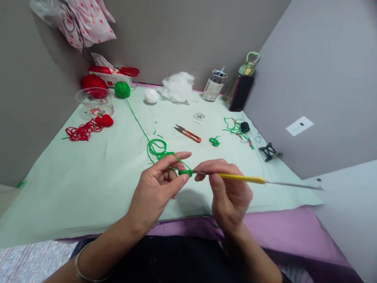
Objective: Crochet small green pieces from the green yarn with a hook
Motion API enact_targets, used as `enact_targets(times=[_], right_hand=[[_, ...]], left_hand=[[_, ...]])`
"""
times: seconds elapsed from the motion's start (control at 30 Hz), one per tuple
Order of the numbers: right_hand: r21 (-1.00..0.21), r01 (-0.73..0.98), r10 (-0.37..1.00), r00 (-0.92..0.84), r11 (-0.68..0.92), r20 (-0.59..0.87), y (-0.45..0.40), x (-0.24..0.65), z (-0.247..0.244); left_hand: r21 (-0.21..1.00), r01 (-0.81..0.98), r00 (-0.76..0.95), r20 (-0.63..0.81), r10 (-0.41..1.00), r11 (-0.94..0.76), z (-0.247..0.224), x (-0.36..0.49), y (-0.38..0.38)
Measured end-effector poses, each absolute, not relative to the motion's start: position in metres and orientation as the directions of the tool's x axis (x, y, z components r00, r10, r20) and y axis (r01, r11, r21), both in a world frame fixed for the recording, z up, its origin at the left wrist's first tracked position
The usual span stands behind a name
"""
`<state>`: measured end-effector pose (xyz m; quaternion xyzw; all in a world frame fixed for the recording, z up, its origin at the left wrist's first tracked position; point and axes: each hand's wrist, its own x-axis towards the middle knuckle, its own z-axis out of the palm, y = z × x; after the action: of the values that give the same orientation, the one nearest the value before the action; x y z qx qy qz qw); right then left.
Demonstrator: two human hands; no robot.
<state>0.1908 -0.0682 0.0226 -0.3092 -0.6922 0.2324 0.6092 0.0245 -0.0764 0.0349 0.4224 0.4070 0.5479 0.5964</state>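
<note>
Pinched between the thumb and fingers of my left hand is a small green crochet piece. Green yarn runs over the raised index finger of that hand. My right hand grips a crochet hook by its yellow handle, and the hook's tip meets the right end of the green piece. Its other metal end points out to the right. Loose loops of green yarn lie just beyond my left hand, with a strand leading back to a green yarn ball.
Orange-handled thread snips and a small green yarn piece lie beyond my hands. Red yarn and a clear plastic tub sit left. White stuffing, a pen jar, a bottle and a phone stand at the back.
</note>
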Motion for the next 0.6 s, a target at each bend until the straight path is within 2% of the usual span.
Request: enact_targets(times=[0.07,0.17,0.2,0.27,0.33,0.4,0.43,0.5,0.6], right_hand=[[-0.603,0.264,0.643,-0.100,0.753,0.760,-0.069,0.191,0.017],[-0.403,0.456,0.510,-0.137,0.794,0.849,-0.069,0.190,0.009],[-0.387,0.468,0.494,-0.125,0.794,0.861,-0.069,0.189,0.008],[-0.517,0.371,0.567,-0.032,0.772,0.823,-0.067,0.187,0.010],[-0.706,0.147,0.704,0.075,0.693,0.707,-0.065,0.185,0.015],[-0.796,-0.055,0.797,0.091,0.603,0.597,-0.062,0.183,0.020],[-0.812,-0.102,0.818,0.068,0.575,0.571,-0.061,0.182,0.022],[-0.821,-0.095,0.826,0.024,0.563,0.563,-0.061,0.181,0.023],[-0.789,0.040,0.789,0.022,0.613,0.614,-0.063,0.180,0.017]], left_hand=[[0.914,-0.394,0.093,-0.069,0.993,0.100,0.037,0.026,-0.077],[0.799,-0.543,0.236,-0.152,0.960,0.260,0.040,0.028,-0.076],[0.756,-0.573,0.288,-0.176,0.941,0.316,0.040,0.028,-0.075],[0.696,-0.612,0.334,-0.204,0.920,0.376,0.041,0.027,-0.074],[0.687,-0.635,0.301,-0.201,0.932,0.353,0.042,0.026,-0.073],[0.721,-0.629,0.237,-0.178,0.955,0.290,0.042,0.026,-0.073],[0.746,-0.611,0.214,-0.167,0.962,0.265,0.043,0.026,-0.073],[0.791,-0.565,0.192,-0.151,0.970,0.235,0.042,0.028,-0.075],[0.832,-0.519,0.165,-0.130,0.978,0.198,0.038,0.031,-0.076]])
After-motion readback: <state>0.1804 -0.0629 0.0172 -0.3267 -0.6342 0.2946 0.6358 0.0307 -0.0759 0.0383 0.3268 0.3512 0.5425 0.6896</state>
